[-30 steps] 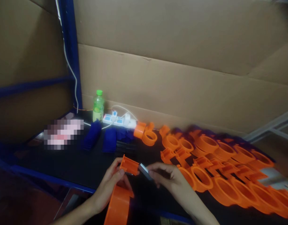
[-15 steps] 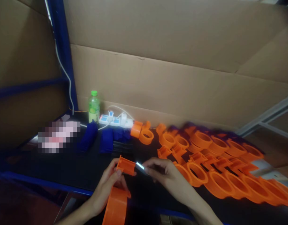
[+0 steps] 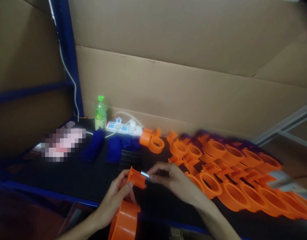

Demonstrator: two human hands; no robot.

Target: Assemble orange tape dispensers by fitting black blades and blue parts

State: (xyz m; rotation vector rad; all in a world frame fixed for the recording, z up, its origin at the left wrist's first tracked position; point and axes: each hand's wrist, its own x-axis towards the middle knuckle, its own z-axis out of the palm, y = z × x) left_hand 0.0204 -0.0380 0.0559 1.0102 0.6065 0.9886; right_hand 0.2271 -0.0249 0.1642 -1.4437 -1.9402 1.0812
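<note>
An orange plastic part (image 3: pixel 137 178), with a short trough-like arm and a large ring at its lower end, is gripped by my left hand (image 3: pixel 118 191). My left thumb presses on the near side of the arm. Between the thumb and fingers of my right hand (image 3: pixel 166 175) is a small white toothed strip (image 3: pixel 144 174). The strip's free end lies at the upper edge of the orange trough; whether it touches I cannot tell. My right fingers hide its other end.
Many similar orange ringed parts (image 3: pixel 235 196) lie in rows on the right of the black table (image 3: pixel 55 180). Behind stand a green-capped bottle (image 3: pixel 100 113) and a white power strip (image 3: pixel 124 127). Blue strips (image 3: pixel 113 149) and black pieces (image 3: pixel 129 159) lie in front of them.
My right hand has brought the toothed strip left and slightly up, closer over the orange trough. My left hand and the orange part have shifted slightly right.
</note>
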